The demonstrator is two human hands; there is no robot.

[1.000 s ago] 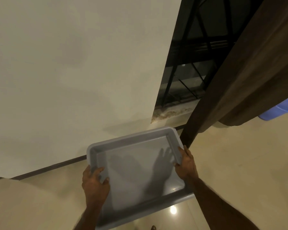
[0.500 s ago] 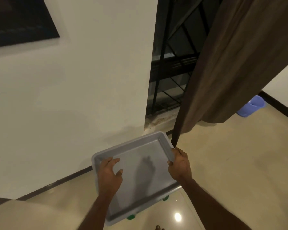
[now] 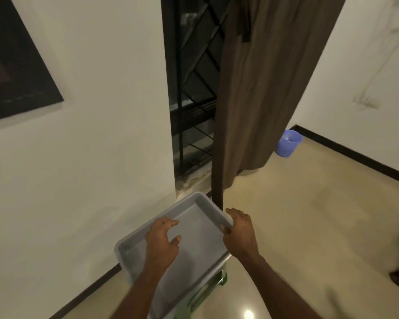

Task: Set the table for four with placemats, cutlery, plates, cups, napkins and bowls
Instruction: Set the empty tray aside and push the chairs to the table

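A grey plastic tray (image 3: 194,245), shallow and with nothing in it, sits low in the centre of the view on a green support (image 3: 213,285) that shows only at the tray's near-right corner. It stands close to the white wall (image 3: 90,157) and near the foot of a brown curtain (image 3: 258,100). The right hand (image 3: 238,233) grips the tray's right rim, fingers curled over the edge — a hold that appears meant to steady or shift the tray. The left hand (image 3: 162,245) hovers over the tray's left side with fingers spread and loosely bent, clasping nothing; whether the fingertips touch the tray cannot be told. None of the 6 kinds of table item is visible, and no table appears, so the setting looks unstarted or is under way out of view. Much is cut off — the support's shape is hidden beneath the tray, and both forearms leave the frame at the bottom. Beyond the curtain stands a blue bucket (image 3: 288,143) on the tiled floor (image 3: 309,226); a dark grille (image 3: 191,88) fills the window, and a dark frame (image 3: 14,72) hangs at left. Dark objects at the far right edge are too cropped to identify.
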